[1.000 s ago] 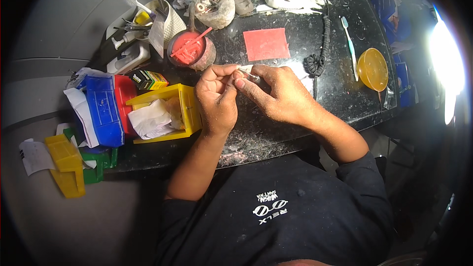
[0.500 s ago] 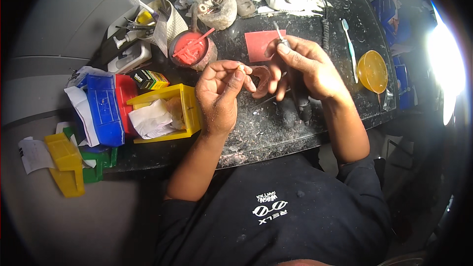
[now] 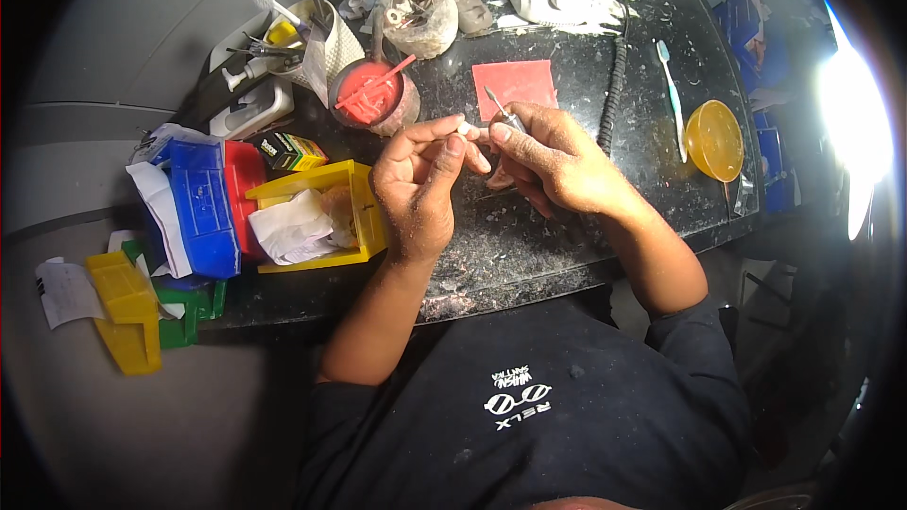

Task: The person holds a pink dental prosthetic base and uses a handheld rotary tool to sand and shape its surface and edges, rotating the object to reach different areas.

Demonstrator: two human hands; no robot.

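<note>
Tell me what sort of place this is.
Likely a dental laboratory: the right hand grips a rotary handpiece with a pointed bur, and a pinkish-red, wax-like sheet and a coiled black cord lie on the dust-speckled workbench.

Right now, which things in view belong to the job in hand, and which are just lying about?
In use:
- small pale piece, pinched in the left hand
- pointed-tip tool, held in the right hand
- probably the black coiled cord

Lying about, untouched:
- pink sheet
- toothbrush
- orange bowl
- pot of pink strips
- yellow bin
</note>
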